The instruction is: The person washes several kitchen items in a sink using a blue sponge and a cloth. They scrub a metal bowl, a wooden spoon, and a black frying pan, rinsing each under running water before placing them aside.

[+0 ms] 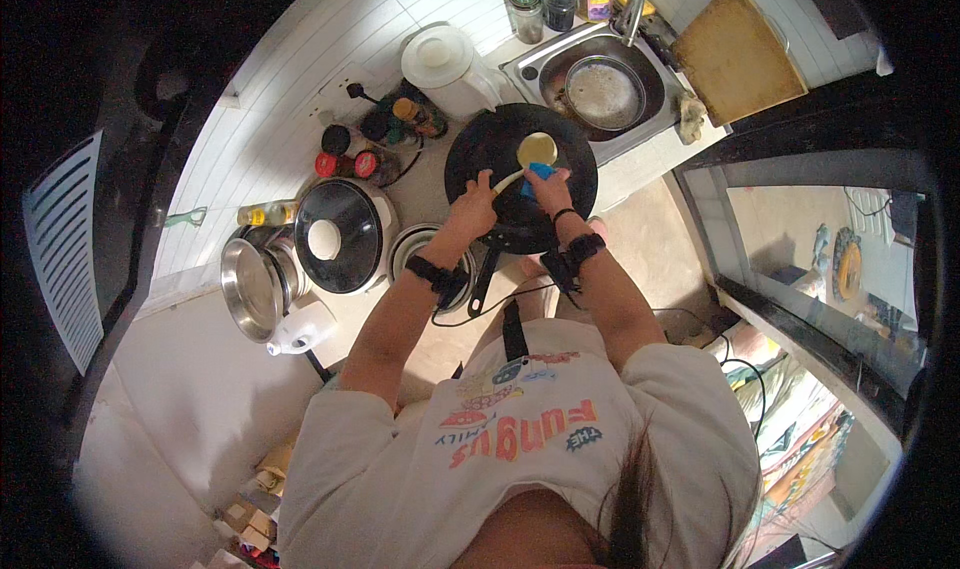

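Note:
A dark frying pan [474, 143] lies on the counter, its black handle [485, 282] pointing back towards me. Over it, my left hand [474, 207] grips the handle of a cream-coloured ladle [538, 150]. The ladle's round bowl sits above the pan's dark inside. In my right hand [553, 192] is a blue sponge or cloth [541, 170], held against the ladle near where bowl and handle meet. My fingers hide part of the blue piece. A dark band with a device sits on each wrist.
A round pan [604, 93] stands inside the steel sink [534, 93], below the faucet [634, 15]. A cutting board [739, 55] leans at right. A white kettle [439, 63], seasoning jars [365, 162], a lidded cooker [341, 250], a steel bowl [253, 290] and a white jug [304, 329] stand leftward.

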Motion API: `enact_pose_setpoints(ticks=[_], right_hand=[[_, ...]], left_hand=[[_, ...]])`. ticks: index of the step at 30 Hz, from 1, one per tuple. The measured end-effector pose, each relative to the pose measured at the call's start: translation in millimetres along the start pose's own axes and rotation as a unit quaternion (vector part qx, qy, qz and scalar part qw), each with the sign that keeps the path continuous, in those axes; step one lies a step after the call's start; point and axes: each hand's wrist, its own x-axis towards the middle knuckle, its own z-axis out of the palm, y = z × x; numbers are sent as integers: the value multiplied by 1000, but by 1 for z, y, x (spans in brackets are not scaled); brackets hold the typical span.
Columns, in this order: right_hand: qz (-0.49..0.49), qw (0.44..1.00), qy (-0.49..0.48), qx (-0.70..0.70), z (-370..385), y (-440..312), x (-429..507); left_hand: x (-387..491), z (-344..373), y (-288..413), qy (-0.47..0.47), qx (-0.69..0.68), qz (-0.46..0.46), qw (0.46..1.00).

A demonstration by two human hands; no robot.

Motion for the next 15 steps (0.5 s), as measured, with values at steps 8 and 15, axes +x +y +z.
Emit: enact_pose_setpoints(ticks=[8, 15], right_hand=[[-238, 890, 92, -377, -17, 27, -10], [-304, 790, 98, -523, 12, 50, -4]], left_hand=[[-21, 11, -33, -179, -475, -158, 847], [-48, 17, -58, -193, -639, -194, 719]])
